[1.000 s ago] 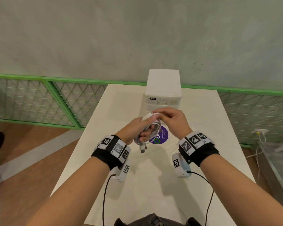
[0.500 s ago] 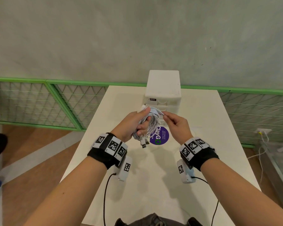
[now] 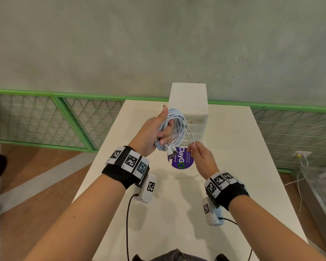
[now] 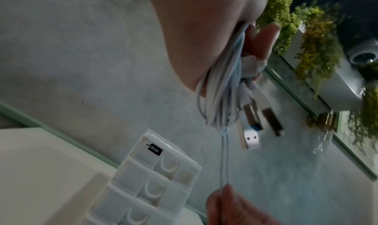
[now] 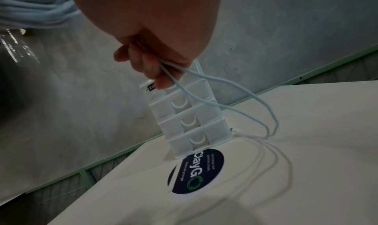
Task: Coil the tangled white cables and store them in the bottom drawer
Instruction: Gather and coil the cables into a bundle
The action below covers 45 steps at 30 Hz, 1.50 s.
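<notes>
My left hand (image 3: 159,132) grips a coil of white cables (image 3: 177,127) held upright above the table, fingers through the loops, thumb pointing up. USB plugs (image 4: 253,125) dangle from the bottom of the coil (image 4: 220,89). My right hand (image 3: 195,150) pinches loose strands of cable (image 3: 190,135) running from the coil, just right of and below it. In the right wrist view those strands (image 5: 214,95) loop down from the fingers (image 5: 161,76) towards the table. The white drawer unit (image 3: 191,102) stands right behind the coil, its several drawers (image 5: 184,115) all closed.
A purple round sticker (image 3: 182,160) lies on the white table (image 3: 233,176) in front of the drawer unit. A green-framed mesh fence (image 3: 45,117) runs behind the table under a grey wall. Wooden floor lies to the left.
Both hands rose and moved apart. My left hand turned the coil upright, and my right hand slid from the top of the coil down and right, drawing the loose strands out.
</notes>
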Each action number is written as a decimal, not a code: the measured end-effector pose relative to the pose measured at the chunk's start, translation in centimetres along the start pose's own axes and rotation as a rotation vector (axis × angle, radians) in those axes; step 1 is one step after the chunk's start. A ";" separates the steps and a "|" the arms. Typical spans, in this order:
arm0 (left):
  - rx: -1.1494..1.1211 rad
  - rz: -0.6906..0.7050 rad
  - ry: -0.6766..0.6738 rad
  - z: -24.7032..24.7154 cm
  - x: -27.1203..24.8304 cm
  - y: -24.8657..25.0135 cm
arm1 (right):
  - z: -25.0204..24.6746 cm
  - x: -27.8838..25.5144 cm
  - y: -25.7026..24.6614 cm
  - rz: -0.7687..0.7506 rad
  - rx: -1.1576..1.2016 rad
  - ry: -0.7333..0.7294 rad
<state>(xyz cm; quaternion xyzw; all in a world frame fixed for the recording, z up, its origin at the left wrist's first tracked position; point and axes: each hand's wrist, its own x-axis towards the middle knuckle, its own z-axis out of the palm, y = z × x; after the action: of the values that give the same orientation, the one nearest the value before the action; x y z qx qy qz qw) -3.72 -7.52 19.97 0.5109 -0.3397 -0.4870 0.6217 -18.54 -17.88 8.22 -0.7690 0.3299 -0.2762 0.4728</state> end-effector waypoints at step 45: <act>0.762 0.579 0.534 0.1 3.9 -1.9 | -0.4 -4.3 0.0 -0.320 -0.251 -0.180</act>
<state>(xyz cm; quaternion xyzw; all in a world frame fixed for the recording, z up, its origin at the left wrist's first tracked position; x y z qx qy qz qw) -3.15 -11.32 17.85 0.6915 -0.4490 0.0082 0.5658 -21.56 -14.77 7.92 -0.8859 0.1917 -0.2348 0.3512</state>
